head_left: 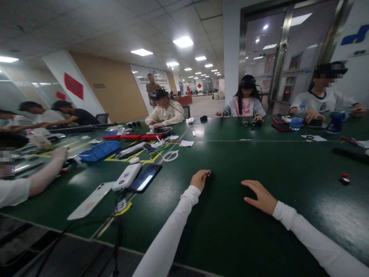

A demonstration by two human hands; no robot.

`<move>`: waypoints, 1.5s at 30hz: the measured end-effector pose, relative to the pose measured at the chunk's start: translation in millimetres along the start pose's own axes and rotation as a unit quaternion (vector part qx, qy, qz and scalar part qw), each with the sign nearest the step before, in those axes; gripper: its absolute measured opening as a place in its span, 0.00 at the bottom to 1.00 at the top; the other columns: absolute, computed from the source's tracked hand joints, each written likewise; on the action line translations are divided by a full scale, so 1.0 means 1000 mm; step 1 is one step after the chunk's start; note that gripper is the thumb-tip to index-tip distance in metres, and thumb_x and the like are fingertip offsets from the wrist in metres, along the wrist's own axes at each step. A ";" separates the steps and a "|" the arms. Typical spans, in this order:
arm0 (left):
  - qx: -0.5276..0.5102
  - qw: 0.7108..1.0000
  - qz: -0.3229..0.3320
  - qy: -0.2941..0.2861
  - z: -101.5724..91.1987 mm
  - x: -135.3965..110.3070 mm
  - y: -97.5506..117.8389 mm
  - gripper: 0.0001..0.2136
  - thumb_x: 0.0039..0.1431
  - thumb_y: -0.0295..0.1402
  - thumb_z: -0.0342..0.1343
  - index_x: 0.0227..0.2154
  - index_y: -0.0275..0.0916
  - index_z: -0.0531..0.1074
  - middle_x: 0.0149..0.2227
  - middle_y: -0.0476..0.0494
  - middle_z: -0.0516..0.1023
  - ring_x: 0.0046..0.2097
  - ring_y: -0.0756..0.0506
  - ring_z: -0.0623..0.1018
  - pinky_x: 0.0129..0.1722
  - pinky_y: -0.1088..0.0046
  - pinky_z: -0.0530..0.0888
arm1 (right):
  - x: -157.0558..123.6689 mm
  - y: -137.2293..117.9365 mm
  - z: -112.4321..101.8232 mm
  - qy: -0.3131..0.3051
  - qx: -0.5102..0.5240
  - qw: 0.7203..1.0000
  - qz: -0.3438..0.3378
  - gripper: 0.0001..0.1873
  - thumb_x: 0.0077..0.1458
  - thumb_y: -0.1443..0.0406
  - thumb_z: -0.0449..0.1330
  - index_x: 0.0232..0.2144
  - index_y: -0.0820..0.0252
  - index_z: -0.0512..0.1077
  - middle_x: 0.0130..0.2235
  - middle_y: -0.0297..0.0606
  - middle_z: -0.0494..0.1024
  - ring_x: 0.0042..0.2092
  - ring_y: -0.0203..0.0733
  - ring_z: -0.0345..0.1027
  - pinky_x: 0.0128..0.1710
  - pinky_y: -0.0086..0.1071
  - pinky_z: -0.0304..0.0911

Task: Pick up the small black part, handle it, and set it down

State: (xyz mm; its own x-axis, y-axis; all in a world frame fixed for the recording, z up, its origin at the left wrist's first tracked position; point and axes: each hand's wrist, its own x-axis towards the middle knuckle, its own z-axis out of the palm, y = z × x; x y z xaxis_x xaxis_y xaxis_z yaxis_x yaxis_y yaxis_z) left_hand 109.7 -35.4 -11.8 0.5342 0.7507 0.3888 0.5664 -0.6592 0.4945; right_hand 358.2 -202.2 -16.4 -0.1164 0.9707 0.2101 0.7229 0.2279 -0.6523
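My left hand point(200, 179) is closed in a pinch over the green table point(225, 231). A small dark object with a light spot point(210, 174) shows at its fingertips, too small to name. To the right, my right hand point(261, 196) is held palm down, thumb and fingers apart, with nothing in it. Left of my left hand lie a dark phone with a lit screen point(146, 178), a white power bank point(127, 177) with cables, and a white phone point(91, 201) lying face down.
A blue tray point(99, 150), a coiled white cable point(170, 156) and loose wires lie beyond the phones. A small red and black object point(344, 179) rests at right. A water bottle point(298, 117) stands at the far side. Several people sit around the table; a co-worker's arm point(47, 171) reaches in at left.
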 end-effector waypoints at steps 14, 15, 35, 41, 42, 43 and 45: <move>-0.129 0.990 0.055 -0.021 0.075 0.003 0.099 0.15 0.47 0.22 0.46 0.38 0.41 0.69 0.39 0.44 0.71 0.41 0.49 0.70 0.44 0.67 0.68 | 0.011 0.006 0.005 0.066 0.012 0.998 0.003 0.41 0.40 0.57 0.60 0.54 0.62 0.47 0.43 0.45 0.66 0.45 0.47 0.58 0.47 0.45 0.53; -0.147 0.988 0.048 -0.019 0.075 0.003 0.098 0.16 0.47 0.22 0.47 0.39 0.40 0.68 0.39 0.44 0.71 0.41 0.49 0.70 0.44 0.66 0.68 | 0.011 0.006 0.005 0.071 0.016 0.997 0.005 0.41 0.40 0.58 0.60 0.54 0.62 0.47 0.43 0.44 0.66 0.45 0.47 0.58 0.47 0.45 0.53; -0.370 0.926 0.054 -0.057 0.056 -0.006 0.113 0.15 0.45 0.20 0.49 0.38 0.37 0.67 0.40 0.43 0.65 0.42 0.49 0.70 0.45 0.66 0.68 | 0.006 -0.012 -0.005 0.094 0.094 0.990 -0.041 0.41 0.39 0.63 0.61 0.54 0.53 0.46 0.48 0.42 0.57 0.45 0.45 0.59 0.43 0.41 0.60; -0.327 0.940 0.075 -0.060 0.050 -0.007 0.117 0.15 0.46 0.21 0.49 0.39 0.38 0.67 0.40 0.43 0.65 0.42 0.49 0.69 0.43 0.67 0.69 | 0.005 -0.015 -0.008 0.082 0.073 0.993 -0.039 0.42 0.38 0.63 0.62 0.54 0.53 0.46 0.47 0.41 0.58 0.46 0.45 0.59 0.44 0.42 0.59; -0.318 0.942 0.082 -0.060 0.049 -0.007 0.117 0.15 0.46 0.21 0.48 0.39 0.39 0.67 0.40 0.43 0.65 0.42 0.49 0.69 0.43 0.67 0.69 | 0.005 -0.015 -0.009 0.084 0.066 0.994 -0.037 0.42 0.38 0.63 0.62 0.54 0.53 0.46 0.47 0.41 0.59 0.45 0.45 0.59 0.44 0.42 0.59; -0.309 0.945 0.089 -0.060 0.048 -0.006 0.117 0.16 0.47 0.21 0.48 0.40 0.39 0.67 0.41 0.43 0.65 0.42 0.49 0.69 0.43 0.67 0.69 | 0.005 -0.015 -0.008 0.084 0.060 0.994 -0.036 0.41 0.38 0.62 0.62 0.53 0.53 0.47 0.46 0.41 0.60 0.45 0.45 0.59 0.44 0.42 0.59; -0.286 0.950 0.108 -0.056 0.047 -0.006 0.118 0.17 0.47 0.21 0.47 0.41 0.40 0.66 0.42 0.43 0.64 0.43 0.49 0.68 0.43 0.67 0.69 | 0.006 -0.014 -0.008 0.084 0.049 0.995 -0.034 0.41 0.37 0.61 0.62 0.53 0.54 0.48 0.45 0.41 0.61 0.44 0.45 0.60 0.43 0.41 0.59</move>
State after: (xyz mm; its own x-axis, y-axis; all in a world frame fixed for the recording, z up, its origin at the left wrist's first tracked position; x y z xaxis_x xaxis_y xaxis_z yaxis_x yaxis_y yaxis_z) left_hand 202.3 -119.5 7.7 0.6806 0.5703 0.4600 0.0189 -0.6413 0.7671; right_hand 352.9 -200.4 -0.4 -0.0415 0.9281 0.3700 0.6465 0.3072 -0.6983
